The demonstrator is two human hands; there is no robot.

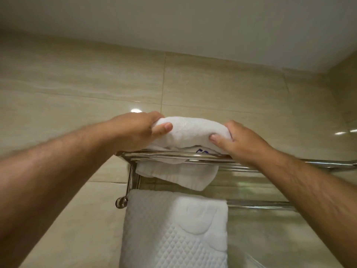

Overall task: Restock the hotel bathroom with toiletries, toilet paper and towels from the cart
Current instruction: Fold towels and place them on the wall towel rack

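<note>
1. The left hand (139, 130) and the right hand (241, 142) each grip 1 end of the folded white terry towel (193, 130). The thumbs press into its front face and the fingers wrap out of sight behind it. Holding both ends likely keeps the fold from sagging open while it is squared up.
2. The towel sits between the 2 hands, on top of the wall-mounted chrome tube rack (318, 163), at its left end and close to the beige tiled wall (77, 84).
3. A white cloth layer (177, 173) under it droops through the rails, so the stack probably needs tidying.
4. Below, a white diamond-textured bath mat (173, 229) hangs over the lower bar, well apart from both hands.
</note>
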